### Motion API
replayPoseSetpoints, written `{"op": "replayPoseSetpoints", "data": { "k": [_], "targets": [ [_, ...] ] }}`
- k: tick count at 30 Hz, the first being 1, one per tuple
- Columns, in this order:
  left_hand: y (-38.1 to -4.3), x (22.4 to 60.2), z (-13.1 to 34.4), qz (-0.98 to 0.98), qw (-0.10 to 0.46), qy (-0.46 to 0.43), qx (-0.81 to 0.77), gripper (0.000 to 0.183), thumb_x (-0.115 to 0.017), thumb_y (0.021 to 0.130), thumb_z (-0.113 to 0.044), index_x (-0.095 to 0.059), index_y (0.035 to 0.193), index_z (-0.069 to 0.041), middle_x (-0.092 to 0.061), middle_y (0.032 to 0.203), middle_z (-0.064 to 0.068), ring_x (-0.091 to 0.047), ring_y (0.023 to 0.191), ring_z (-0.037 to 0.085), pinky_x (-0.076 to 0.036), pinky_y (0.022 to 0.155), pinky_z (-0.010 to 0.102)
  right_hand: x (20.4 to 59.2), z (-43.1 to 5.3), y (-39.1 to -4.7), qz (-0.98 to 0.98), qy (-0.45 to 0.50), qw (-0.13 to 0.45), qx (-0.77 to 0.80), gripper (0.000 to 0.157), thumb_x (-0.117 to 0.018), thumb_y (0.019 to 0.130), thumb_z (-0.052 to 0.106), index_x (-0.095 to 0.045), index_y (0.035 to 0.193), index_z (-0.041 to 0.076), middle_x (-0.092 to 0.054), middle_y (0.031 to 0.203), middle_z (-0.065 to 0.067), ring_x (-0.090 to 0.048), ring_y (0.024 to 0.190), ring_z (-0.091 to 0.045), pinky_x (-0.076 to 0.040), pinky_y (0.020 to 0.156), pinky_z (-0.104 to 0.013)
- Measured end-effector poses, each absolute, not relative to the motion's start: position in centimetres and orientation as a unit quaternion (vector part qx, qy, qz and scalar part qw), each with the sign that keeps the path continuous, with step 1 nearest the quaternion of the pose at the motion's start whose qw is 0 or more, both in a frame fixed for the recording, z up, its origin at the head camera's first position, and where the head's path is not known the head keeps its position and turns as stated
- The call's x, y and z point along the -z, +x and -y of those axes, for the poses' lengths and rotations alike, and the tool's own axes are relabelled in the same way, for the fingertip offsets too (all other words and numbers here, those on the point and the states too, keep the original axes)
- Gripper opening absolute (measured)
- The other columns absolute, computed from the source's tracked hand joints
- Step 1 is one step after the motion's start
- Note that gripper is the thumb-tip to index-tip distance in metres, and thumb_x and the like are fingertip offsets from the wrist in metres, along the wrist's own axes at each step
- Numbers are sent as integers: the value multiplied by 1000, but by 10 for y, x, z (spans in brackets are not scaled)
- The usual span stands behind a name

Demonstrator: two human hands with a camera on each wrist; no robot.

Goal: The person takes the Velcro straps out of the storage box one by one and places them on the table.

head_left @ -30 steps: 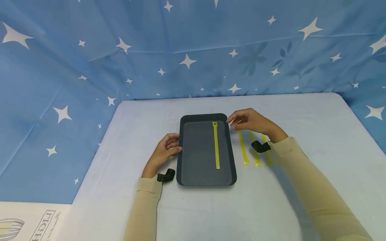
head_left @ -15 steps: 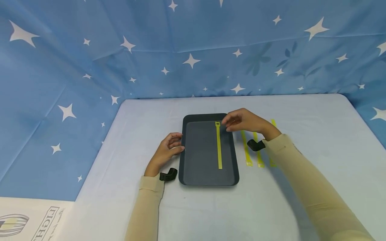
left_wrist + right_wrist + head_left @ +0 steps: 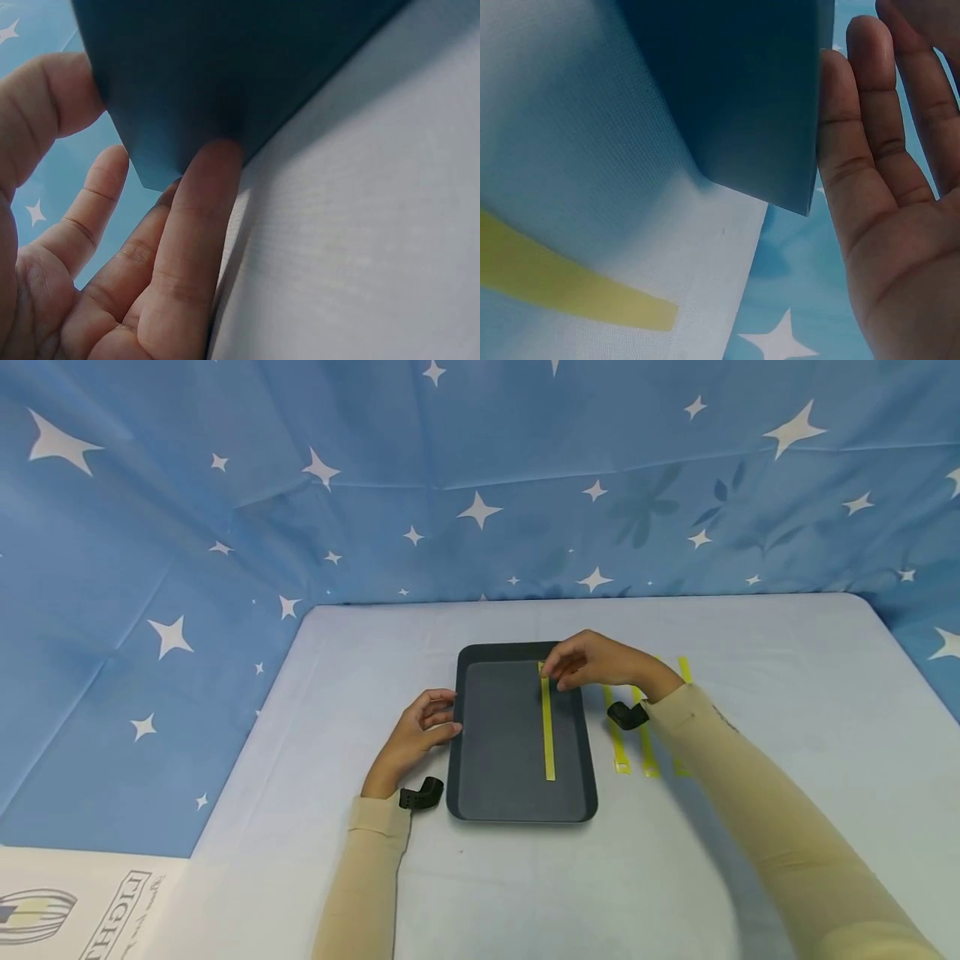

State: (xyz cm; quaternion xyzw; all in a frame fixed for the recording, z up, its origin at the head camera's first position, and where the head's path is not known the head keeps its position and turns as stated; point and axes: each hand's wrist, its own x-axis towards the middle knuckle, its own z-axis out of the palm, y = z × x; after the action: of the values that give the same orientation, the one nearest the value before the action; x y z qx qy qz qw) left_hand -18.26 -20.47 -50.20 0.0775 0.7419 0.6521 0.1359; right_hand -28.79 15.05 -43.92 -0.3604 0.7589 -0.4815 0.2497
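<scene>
A dark grey rectangular tray (image 3: 502, 735) lies on the table, with one yellow cable strap (image 3: 547, 727) lengthwise in its right half. My left hand (image 3: 412, 735) holds the tray's left side. In the left wrist view, its thumb (image 3: 75, 94) reaches over the rim and its fingers (image 3: 199, 202) press the outer wall. My right hand (image 3: 596, 660) hangs over the tray's far right rim, fingers loosely bent. Its fingertips are right at the strap's slotted far end, which they cover. The right wrist view shows fingers (image 3: 844, 135) alongside the tray wall (image 3: 742, 112).
Right of the tray, 3 more yellow straps (image 3: 617, 743) lie in a row, partly under my right forearm. The white-covered table (image 3: 525, 893) ends at a blue curtain (image 3: 420, 460) with stars. A printed cloth (image 3: 82, 902) shows at the lower left.
My right hand has moved left, from beside the tray's right rim to over the strap's far end. My left hand stays at the tray. The head view has shifted slightly.
</scene>
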Motion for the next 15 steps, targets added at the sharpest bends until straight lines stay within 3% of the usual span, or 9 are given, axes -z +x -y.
{"op": "replayPoseSetpoints", "data": {
  "k": [10,15],
  "targets": [
    [-183,502,205,-745,136,71,-650,59,-70,100,-4,-47,154,2,-50,158,26,-59,133,35,-58,92,27,440,-135,-298,-772,-403,288,398,22,-73,95,-14,-75,116,-10,-74,120,-25,-71,113,-41,-63,90,-40],
    [-183,502,205,-741,137,74,-653,59,-70,100,-4,-47,153,3,-50,158,27,-58,134,37,-58,92,27,442,-126,-302,-779,-427,288,357,21,-75,92,-16,-77,111,-7,-76,114,-19,-72,108,-36,-62,92,-43]
  ]
}}
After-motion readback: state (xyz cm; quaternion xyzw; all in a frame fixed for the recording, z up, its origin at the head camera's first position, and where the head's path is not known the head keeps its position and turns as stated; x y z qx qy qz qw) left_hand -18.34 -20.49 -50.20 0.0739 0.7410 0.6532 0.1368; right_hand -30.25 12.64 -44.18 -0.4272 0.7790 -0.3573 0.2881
